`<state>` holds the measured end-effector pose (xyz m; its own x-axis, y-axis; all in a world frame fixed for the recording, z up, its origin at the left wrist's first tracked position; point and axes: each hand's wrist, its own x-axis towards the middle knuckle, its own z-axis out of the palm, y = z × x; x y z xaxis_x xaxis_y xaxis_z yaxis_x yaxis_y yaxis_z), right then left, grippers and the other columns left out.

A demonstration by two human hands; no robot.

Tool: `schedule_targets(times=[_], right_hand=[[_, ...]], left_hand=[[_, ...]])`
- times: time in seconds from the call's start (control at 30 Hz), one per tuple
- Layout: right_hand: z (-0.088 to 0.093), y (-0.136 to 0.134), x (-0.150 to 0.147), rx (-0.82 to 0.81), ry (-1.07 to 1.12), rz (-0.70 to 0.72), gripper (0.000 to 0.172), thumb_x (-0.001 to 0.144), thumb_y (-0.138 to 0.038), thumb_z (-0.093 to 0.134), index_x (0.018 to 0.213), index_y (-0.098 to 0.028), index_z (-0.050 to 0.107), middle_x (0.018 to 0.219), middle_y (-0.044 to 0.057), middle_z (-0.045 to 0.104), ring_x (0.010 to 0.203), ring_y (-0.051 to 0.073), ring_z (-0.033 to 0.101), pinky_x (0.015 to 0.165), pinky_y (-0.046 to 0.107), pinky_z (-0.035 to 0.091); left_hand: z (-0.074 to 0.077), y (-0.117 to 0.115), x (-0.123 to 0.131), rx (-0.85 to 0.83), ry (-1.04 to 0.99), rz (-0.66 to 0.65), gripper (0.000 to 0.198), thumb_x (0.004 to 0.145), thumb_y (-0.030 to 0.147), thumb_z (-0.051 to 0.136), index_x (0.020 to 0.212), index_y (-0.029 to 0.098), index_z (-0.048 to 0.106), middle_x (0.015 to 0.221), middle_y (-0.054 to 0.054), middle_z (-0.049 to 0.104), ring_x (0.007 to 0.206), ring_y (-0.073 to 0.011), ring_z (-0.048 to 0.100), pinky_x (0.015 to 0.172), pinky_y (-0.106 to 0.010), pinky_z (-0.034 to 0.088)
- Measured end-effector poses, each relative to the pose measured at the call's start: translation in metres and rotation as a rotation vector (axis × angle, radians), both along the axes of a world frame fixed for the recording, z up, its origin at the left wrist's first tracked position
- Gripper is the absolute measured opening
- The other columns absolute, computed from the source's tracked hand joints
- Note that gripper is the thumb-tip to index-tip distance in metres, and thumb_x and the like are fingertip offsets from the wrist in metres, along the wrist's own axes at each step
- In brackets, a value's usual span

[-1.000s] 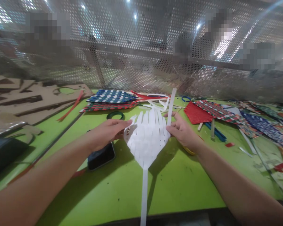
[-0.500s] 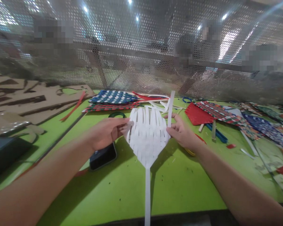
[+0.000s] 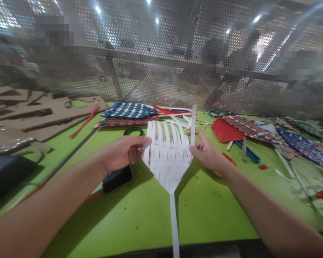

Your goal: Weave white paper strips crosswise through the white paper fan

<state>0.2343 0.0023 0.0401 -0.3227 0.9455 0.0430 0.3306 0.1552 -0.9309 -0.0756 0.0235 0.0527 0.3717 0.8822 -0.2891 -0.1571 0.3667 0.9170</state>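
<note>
A white woven piece of flat strips [image 3: 168, 157] is held up between my two hands, its pointed end toward me and one long strip trailing down to the table's near edge. Loose strip ends fan out along its far side. Its left edge is pinched between the thumb and fingers of my left hand [image 3: 129, 150]. My right hand [image 3: 203, 147] grips the right edge, where a single white strip [image 3: 193, 123] stands upright between the fingers. Some fingertips are hidden behind the weave.
A phone [image 3: 118, 180] lies under my left wrist on the green table [image 3: 148, 222]. Cardboard sheets [image 3: 24, 114] cover the back left. Finished-looking woven pieces [image 3: 129, 110] lie at the back, a red piece [image 3: 226, 129] to the right. Perforated metal mesh [image 3: 156, 79] rises behind.
The white weave has tilted slightly, and its trailing strip has swung to the right. The upright strip leans a little further left. Both hands keep their grip.
</note>
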Motion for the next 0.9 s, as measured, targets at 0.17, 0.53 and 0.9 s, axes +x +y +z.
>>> schedule_targets(times=[0.17, 0.53, 0.9], right_hand=[[-0.002, 0.0, 0.0, -0.001, -0.004, -0.002, 0.046, 0.092, -0.025, 0.06, 0.134, -0.027, 0.041, 0.065, -0.007, 0.054, 0.055, 0.014, 0.045, 0.053, 0.027, 0.029], [0.0, -0.001, -0.001, -0.02, -0.053, -0.029, 0.045, 0.094, -0.025, 0.06, 0.135, -0.028, 0.042, 0.065, -0.008, 0.053, 0.053, 0.012, 0.037, 0.051, 0.026, 0.026], [0.0, -0.001, -0.003, -0.007, -0.053, -0.032, 0.046, 0.094, -0.023, 0.06, 0.136, -0.028, 0.042, 0.067, -0.007, 0.055, 0.053, 0.012, 0.039, 0.052, 0.025, 0.028]], left_hand=[[0.008, -0.005, 0.007, -0.181, -0.043, 0.11, 0.012, 0.088, 0.02, 0.079, 0.093, 0.011, 0.073, 0.082, -0.003, 0.074, 0.071, -0.0092, 0.062, 0.066, -0.019, 0.052], [0.008, -0.007, 0.007, -0.112, 0.053, 0.048, 0.022, 0.078, 0.025, 0.088, 0.078, 0.013, 0.069, 0.071, 0.001, 0.067, 0.063, -0.0082, 0.058, 0.064, -0.022, 0.052], [0.011, -0.01, 0.011, -0.02, 0.17, 0.128, 0.034, 0.064, 0.028, 0.097, 0.079, 0.016, 0.069, 0.078, -0.003, 0.073, 0.068, -0.0135, 0.064, 0.065, -0.026, 0.054]])
